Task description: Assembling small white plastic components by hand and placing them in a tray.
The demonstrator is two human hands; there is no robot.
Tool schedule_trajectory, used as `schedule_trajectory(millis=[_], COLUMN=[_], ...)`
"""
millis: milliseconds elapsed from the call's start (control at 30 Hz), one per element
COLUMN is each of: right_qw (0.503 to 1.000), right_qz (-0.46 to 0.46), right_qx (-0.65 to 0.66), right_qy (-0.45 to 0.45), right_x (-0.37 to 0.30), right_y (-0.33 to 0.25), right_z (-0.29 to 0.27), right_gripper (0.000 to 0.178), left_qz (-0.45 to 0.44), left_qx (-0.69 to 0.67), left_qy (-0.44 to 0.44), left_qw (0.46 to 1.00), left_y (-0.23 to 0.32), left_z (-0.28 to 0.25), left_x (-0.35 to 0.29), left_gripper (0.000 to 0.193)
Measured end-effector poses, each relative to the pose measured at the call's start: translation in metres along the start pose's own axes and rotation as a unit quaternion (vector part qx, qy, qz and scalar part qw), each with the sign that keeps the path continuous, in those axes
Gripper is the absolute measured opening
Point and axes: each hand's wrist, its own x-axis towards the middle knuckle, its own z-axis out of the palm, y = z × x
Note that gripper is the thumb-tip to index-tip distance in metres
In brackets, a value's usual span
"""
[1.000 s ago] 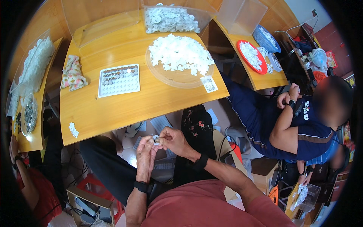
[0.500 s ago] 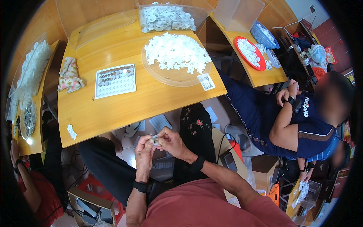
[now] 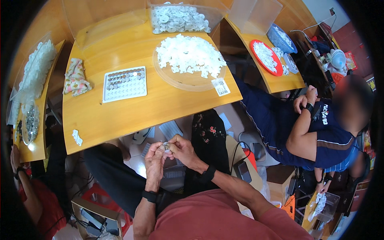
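Observation:
Both my hands meet above my lap, just off the table's near edge. Between them is a small round white-and-metallic piece (image 3: 166,147), largely covered by my fingers. My left hand (image 3: 154,161) pinches it from the left, and my right hand (image 3: 182,151) grips its right side with thumb and fingers. On the table ahead, a white tray (image 3: 125,95) holds rows of small round metallic pieces, with its near rows showing pale slots. To its right, a heap of small white plastic parts (image 3: 188,54) lies on a round tan board (image 3: 176,83).
A clear bin (image 3: 180,19) of white parts stands at the table's back. A floral cloth bundle (image 3: 76,78) and a few white parts (image 3: 77,138) lie at left. A seated co-worker (image 3: 308,128) is at right, beside a side table with a red plate (image 3: 278,70) and blue basket (image 3: 282,38).
The view has shifted slightly, so the table sits a little further right. My hands stay together on the small round piece, with fingers slightly repositioned.

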Motion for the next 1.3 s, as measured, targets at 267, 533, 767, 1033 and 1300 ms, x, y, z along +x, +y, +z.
schedule_trajectory(millis=[267,533,767,1033,1300], right_qw=[0.999,0.999,0.994,0.98,0.921], right_qz=[0.028,0.006,-0.006,-0.132,-0.235], right_qx=[-0.019,0.009,-0.013,-0.073,-0.301], right_qy=[-0.01,0.036,0.108,0.128,0.072], right_x=[-0.006,-0.019,-0.038,-0.058,-0.068], right_y=[-0.021,-0.004,-0.018,-0.031,-0.054], right_z=[-0.002,0.0,0.003,0.014,0.021], right_gripper=[0.011,0.012,0.016,0.015,0.022], left_qz=[-0.068,-0.087,-0.129,-0.113,-0.095], left_qx=[-0.105,-0.027,-0.098,-0.091,-0.1], left_qy=[0.012,-0.009,-0.039,-0.096,-0.043], left_qw=[0.992,0.996,0.986,0.985,0.99], left_y=[0.007,0.0,0.0,0.013,0.023], left_z=[0.007,0.004,0.006,0.011,0.018], left_x=[-0.002,-0.004,-0.004,-0.025,-0.045], left_gripper=[0.018,0.021,0.022,0.025,0.019])
